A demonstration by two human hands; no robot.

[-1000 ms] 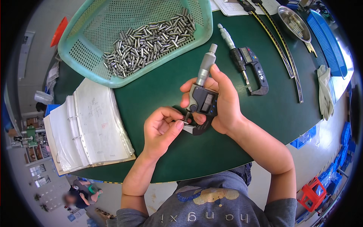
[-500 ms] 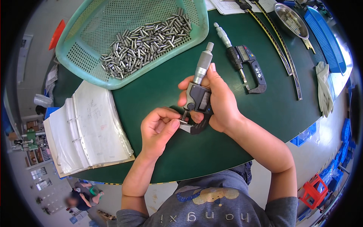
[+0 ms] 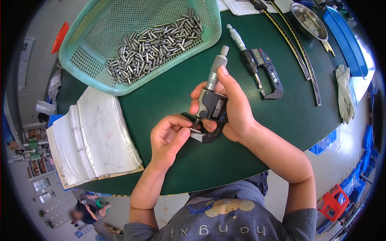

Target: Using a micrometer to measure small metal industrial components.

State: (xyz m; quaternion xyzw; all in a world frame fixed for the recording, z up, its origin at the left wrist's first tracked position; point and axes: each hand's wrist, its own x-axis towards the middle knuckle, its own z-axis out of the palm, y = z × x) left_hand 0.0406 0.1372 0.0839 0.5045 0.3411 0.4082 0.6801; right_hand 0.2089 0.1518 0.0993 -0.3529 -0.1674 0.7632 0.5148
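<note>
My right hand (image 3: pixel 237 106) is wrapped round a digital micrometer (image 3: pixel 212 105), its thumb lying along the grey thimble. The micrometer's jaws point down toward my left hand (image 3: pixel 169 136). Between left thumb and fingertips a small metal pin (image 3: pixel 194 130) is pinched, lying across the gap between the spindle and anvil; whether both faces touch it I cannot tell. Several similar steel pins (image 3: pixel 150 50) lie heaped in a pale green perforated basket (image 3: pixel 120 89) at the upper left. A second digital micrometer (image 3: pixel 259 60) rests on the table, right of my right hand.
An open ring binder (image 3: pixel 106 136) lies at the left on the green table (image 3: pixel 281 132). Two long caliper-like scales (image 3: pixel 295 48), a metal bowl (image 3: pixel 309 20), a blue basket (image 3: pixel 348 44) and white gloves (image 3: pixel 344 94) are at the right. A person (image 3: pixel 86 211) sits beyond, lower left.
The thumb of my right hand has slid slightly down and left along the micrometer's thimble. My left hand with the pin has hardly moved.
</note>
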